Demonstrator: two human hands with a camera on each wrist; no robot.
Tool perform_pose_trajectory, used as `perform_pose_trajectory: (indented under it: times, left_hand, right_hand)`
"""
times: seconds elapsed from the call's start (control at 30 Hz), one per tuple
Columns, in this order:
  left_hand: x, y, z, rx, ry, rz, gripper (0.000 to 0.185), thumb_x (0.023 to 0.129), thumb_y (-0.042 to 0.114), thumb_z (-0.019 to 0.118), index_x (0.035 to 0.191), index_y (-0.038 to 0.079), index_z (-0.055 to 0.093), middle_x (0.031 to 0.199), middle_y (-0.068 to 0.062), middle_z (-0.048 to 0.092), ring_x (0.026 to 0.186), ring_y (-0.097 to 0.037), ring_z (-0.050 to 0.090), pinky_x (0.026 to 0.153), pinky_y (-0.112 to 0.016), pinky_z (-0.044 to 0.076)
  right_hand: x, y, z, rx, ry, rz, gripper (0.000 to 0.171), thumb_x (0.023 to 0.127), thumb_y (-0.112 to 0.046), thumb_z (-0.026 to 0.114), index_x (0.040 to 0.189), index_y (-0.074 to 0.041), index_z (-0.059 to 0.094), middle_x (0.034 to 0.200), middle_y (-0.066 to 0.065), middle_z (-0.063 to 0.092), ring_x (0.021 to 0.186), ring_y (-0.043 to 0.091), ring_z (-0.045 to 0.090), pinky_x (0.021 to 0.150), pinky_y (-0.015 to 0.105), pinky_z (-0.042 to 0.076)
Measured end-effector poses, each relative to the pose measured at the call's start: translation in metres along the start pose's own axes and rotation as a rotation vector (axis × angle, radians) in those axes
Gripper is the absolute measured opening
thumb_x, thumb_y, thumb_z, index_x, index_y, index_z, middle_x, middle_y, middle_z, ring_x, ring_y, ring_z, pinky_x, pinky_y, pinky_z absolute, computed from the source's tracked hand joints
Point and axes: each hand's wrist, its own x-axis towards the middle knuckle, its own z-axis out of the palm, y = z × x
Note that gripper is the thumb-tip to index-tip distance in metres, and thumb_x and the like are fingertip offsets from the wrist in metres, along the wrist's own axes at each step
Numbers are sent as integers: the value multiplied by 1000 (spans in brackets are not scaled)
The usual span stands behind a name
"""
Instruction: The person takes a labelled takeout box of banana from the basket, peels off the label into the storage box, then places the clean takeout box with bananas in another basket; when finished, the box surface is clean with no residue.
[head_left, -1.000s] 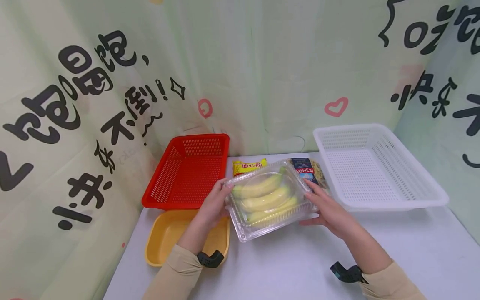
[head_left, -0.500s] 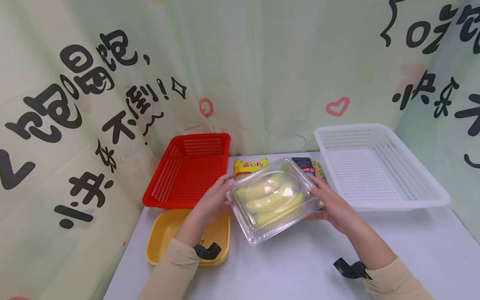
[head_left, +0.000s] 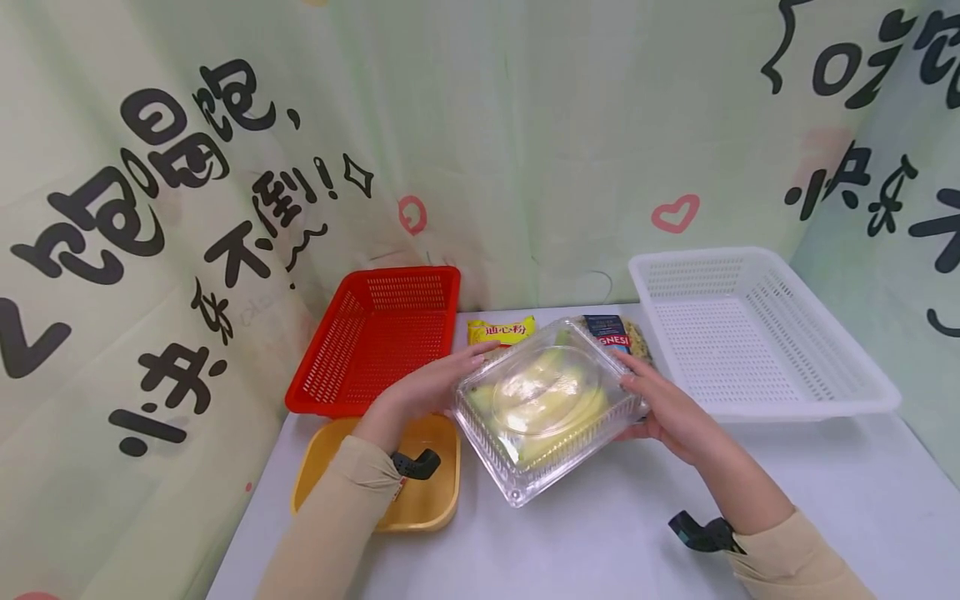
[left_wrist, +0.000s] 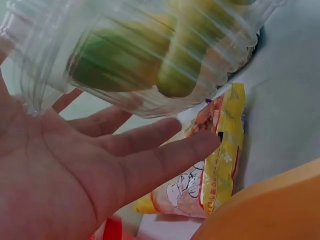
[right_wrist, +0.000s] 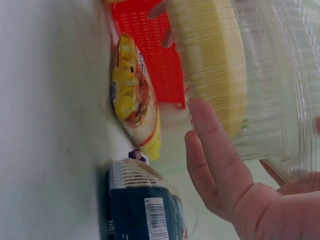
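A clear plastic clamshell box (head_left: 517, 450) with bananas (head_left: 551, 383) inside is held up over the table, tilted, its near corner pointing down. My right hand (head_left: 667, 408) grips the right end, thumb along the lid edge and fingers on the underside. On the other side my left hand (head_left: 423, 387) lies at the box's far left edge. Its fingers (left_wrist: 150, 160) are straight and spread below the ribbed wall in the left wrist view. Glare on the lid partly hides the bananas.
Behind the box are a yellow pasta bag (head_left: 501, 330) and a dark blue pasta bag (head_left: 606, 329). A red basket (head_left: 367, 350) stands left, an orange basket (head_left: 442, 508) in front of it, and a white basket (head_left: 750, 350) right. A curtain (head_left: 525, 150) hangs behind.
My left hand has let go of the box's left edge, its fingers straightening and moving up and away toward the far side. The box has turned slightly, its near corner lower.
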Motion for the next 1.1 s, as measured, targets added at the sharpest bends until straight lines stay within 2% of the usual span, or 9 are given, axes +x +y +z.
perform_pose_trajectory:
  times: [0.13, 0.27, 0.33, 0.47, 0.6, 0.7, 0.9, 1.0, 1.1]
  left_hand:
    - [3, 0, 2, -7, -61, 13, 50, 96, 54, 52, 144, 55, 37, 137, -6, 51, 89, -27, 67, 80, -42, 60]
    - [4, -2, 5, -62, -84, 30, 49, 98, 47, 53, 144, 54, 37, 140, -5, 48, 90, -25, 67, 80, -39, 59]
    - [4, -4, 6, -89, -85, 39, 49, 99, 44, 52, 145, 52, 37, 139, -7, 49, 90, -25, 66, 80, -37, 59]
    - [4, -6, 9, -101, -62, 64, 48, 100, 41, 49, 146, 49, 37, 141, -6, 47, 100, -24, 63, 83, -36, 58]
    - [1, -8, 10, -107, -30, 88, 49, 100, 39, 48, 147, 47, 37, 141, -6, 47, 106, -24, 62, 87, -36, 58]
    - [-2, -8, 10, -112, 3, 107, 49, 100, 38, 47, 148, 46, 37, 143, -7, 46, 109, -25, 62, 89, -36, 57]
    - [-5, -9, 13, -165, 118, 135, 51, 100, 37, 47, 150, 39, 35, 150, -5, 40, 119, -26, 55, 96, -37, 53]
    - [-7, -11, 17, -208, 186, 124, 52, 100, 39, 47, 150, 39, 36, 151, -4, 39, 122, -26, 53, 98, -38, 52]
    - [-9, -13, 21, -250, 252, 128, 52, 100, 41, 47, 150, 38, 35, 149, -6, 40, 120, -24, 53, 95, -37, 52]
  right_hand:
    - [1, -2, 1, -6, -9, -2, 61, 105, -39, 41, 159, -22, 16, 157, 22, 13, 102, 28, 58, 78, 47, 60]
    - [3, -2, 1, -18, -11, -8, 60, 105, -39, 41, 158, -21, 18, 156, 23, 15, 102, 28, 58, 77, 48, 60]
    - [4, -2, 1, -24, -10, -6, 61, 105, -39, 42, 158, -21, 19, 156, 23, 16, 102, 28, 59, 76, 49, 60]
    - [5, -3, -1, -38, -20, -3, 61, 105, -39, 42, 158, -20, 19, 156, 23, 16, 103, 28, 59, 77, 50, 60]
    - [6, -4, -2, -29, -18, 9, 63, 105, -41, 42, 158, -20, 17, 156, 24, 19, 104, 30, 60, 78, 53, 59]
    - [6, -6, -3, 3, 4, 25, 68, 104, -45, 41, 160, -22, 9, 155, 25, 22, 107, 31, 62, 80, 55, 58]
    - [5, -11, 0, 12, 94, 32, 79, 102, -51, 44, 160, -26, -4, 156, 26, 22, 110, 30, 63, 81, 54, 58]
    - [4, -13, 5, -17, 117, 22, 80, 102, -49, 45, 159, -26, -6, 160, 25, 16, 116, 40, 60, 80, 52, 59]
    - [3, -14, 10, -30, 116, -11, 78, 103, -44, 45, 159, -26, -6, 161, 26, 13, 125, 50, 52, 81, 51, 59]
